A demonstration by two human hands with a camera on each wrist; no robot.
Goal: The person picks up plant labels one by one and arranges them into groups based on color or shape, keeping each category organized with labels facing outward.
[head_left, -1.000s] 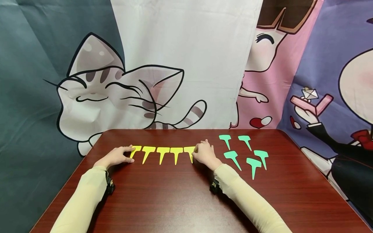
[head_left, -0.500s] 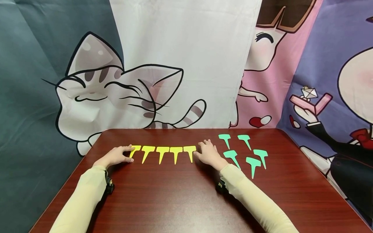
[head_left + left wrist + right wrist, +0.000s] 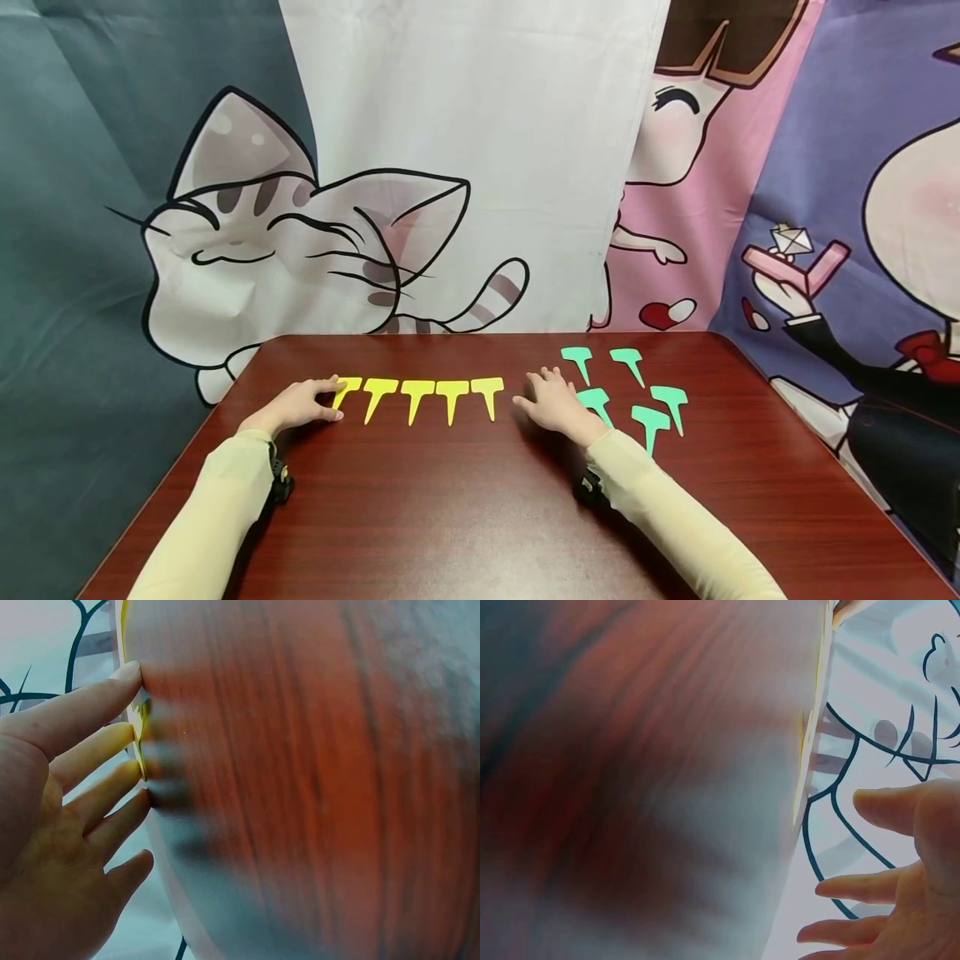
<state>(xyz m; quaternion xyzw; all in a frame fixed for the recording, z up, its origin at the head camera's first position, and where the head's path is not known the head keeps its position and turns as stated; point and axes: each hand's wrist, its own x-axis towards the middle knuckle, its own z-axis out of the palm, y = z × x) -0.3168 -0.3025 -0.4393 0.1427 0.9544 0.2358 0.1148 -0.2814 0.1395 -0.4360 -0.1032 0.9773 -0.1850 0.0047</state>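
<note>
Yellow T-shaped plant labels lie in a row on the table, from the leftmost label to the rightmost label. My left hand rests at the leftmost one, thumb and fingertips spread about its left side. In the left wrist view the fingers are fairly straight, with a bit of yellow label by their tips. Right of the row, my right hand holds nothing; its fingers are spread and its fingertips come near a green T-shaped plant label, partly covered by the hand and sleeve.
More green labels lie at the right, among them a back one, another back one, a right one and a front one. The dark red wooden table ends before a cartoon-printed cloth.
My right hand has let go of the rightmost yellow label and moved right toward the green labels, its fingers spreading. The left hand stays at the leftmost yellow label.
</note>
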